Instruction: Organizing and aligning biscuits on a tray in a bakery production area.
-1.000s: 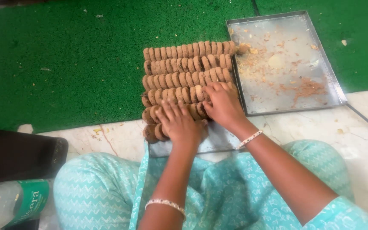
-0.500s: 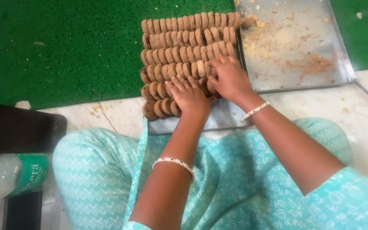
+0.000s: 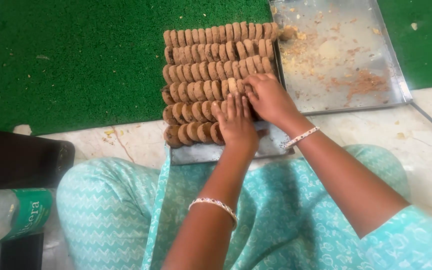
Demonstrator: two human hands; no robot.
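The person sits on the floor with a metal tray (image 3: 211,152) of round brown cookies (image 3: 216,55) before the knees, the cookies standing on edge in close rows that run left to right, the far rows full and the two nearest rows reaching only part of the way across. The left hand (image 3: 236,122) lies flat, fingers together and extended, pressed against the right-hand end of the two nearest rows, closed on nothing; the right hand (image 3: 271,100) is cupped over the end of the row behind, fingers curled down onto the cookies, and whether it actually pinches one I cannot tell (the fingertips are hidden among the biscuits). To do this step well, as I judge it, the flat hand should serve as a stop that keeps the row ends from toppling while the other hand packs the cookies upright and tight against their neighbours, with light, even pressure, since such biscuits look crumbly and a hard shove could break edges or buckle a row. Just beside the full tray, to the right, lies a second steel tray (image 3: 391,65) holding only crumbs and smears, partly on a green turf mat (image 3: 76,60) and partly on the pale stone floor (image 3: 136,137). A clear plastic bottle with a green label (image 3: 13,217) lies at the lower left, well apart from the hands.
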